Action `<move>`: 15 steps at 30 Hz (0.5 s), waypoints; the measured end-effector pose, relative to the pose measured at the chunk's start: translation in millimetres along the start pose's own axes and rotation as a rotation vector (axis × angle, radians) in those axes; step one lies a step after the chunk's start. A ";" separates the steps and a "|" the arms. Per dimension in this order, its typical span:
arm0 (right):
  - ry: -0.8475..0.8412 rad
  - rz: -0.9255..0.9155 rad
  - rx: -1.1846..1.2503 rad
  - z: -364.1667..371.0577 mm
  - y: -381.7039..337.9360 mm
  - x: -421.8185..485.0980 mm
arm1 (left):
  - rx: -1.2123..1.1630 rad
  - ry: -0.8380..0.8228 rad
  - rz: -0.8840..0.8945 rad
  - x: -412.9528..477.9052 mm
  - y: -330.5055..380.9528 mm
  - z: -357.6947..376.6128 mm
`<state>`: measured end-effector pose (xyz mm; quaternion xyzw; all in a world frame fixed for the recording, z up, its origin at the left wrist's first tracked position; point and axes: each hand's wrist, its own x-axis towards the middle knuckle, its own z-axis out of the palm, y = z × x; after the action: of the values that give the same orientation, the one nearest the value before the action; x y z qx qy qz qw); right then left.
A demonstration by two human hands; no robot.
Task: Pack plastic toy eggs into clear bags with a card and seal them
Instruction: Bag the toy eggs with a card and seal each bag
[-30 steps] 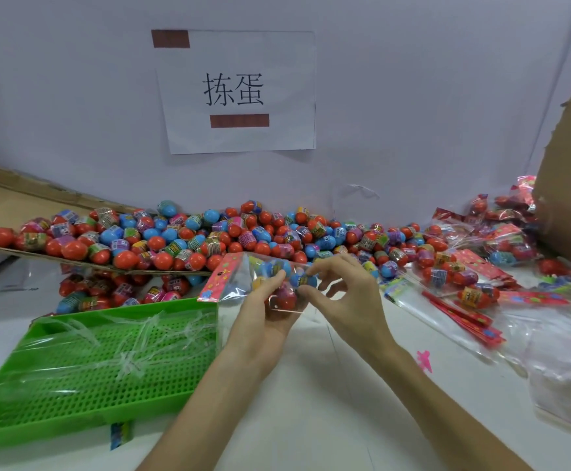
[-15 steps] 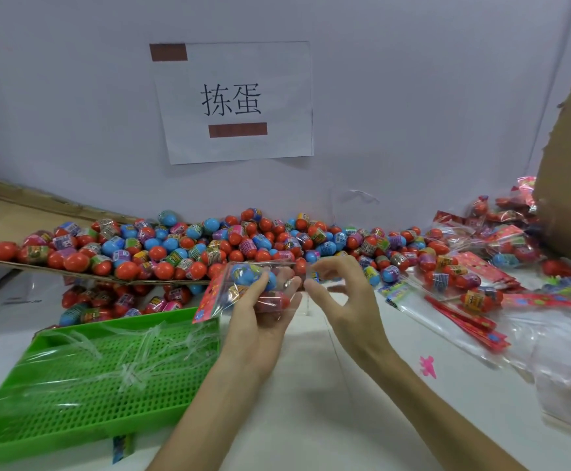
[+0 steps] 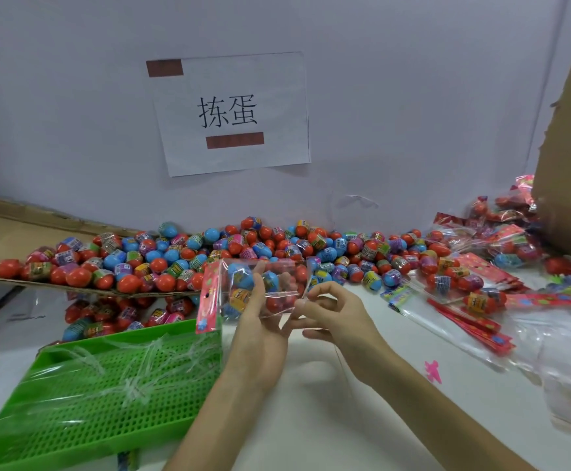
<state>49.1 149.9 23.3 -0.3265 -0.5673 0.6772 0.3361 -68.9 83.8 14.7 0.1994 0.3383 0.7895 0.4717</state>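
Nearest the camera: white table (image 3: 311, 419), with a green perforated tray (image 3: 107, 396) at the left, crinkled clear film lying over it. A small pink scrap (image 3: 432, 371) sits on the table to the right.

Just past the tray, held above the table: the clear bag (image 3: 277, 294), lying sideways. The left hand (image 3: 260, 321) grips it from below and behind, fingers curled up around its middle. The bagged eggs (image 3: 239, 275) are blue and red, bunched toward the left end. The red card (image 3: 209, 300) sits at that left end, hanging over the tray's far corner. The right hand (image 3: 335, 317) has its fingers curled, thumb and forefinger pinching the film at the bag's right end. Can't tell if that end is sealed.

Right of the hands: a fan of empty bags with red cards (image 3: 464, 321) flat on the table, and filled bags (image 3: 501, 243) heaped beyond them.

Further back: a loose egg pile (image 3: 277, 246) along the wall. Part of it rests on a cardboard sheet (image 3: 5, 239) at the left, and more eggs show under that sheet's edge.

Far right: a cardboard box (image 3: 569, 164). Back wall (image 3: 413, 96) carries a paper sign (image 3: 233, 113) with printed characters and two brown tape strips.
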 end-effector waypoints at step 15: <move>0.274 -0.066 0.153 -40.0 -32.0 9.8 | -0.068 -0.083 -0.049 0.0 -3.3 -0.1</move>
<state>79.3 184.1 48.6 -0.3706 -0.4732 0.6562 0.4563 -66.9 84.9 12.3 0.2075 0.2960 0.7796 0.5113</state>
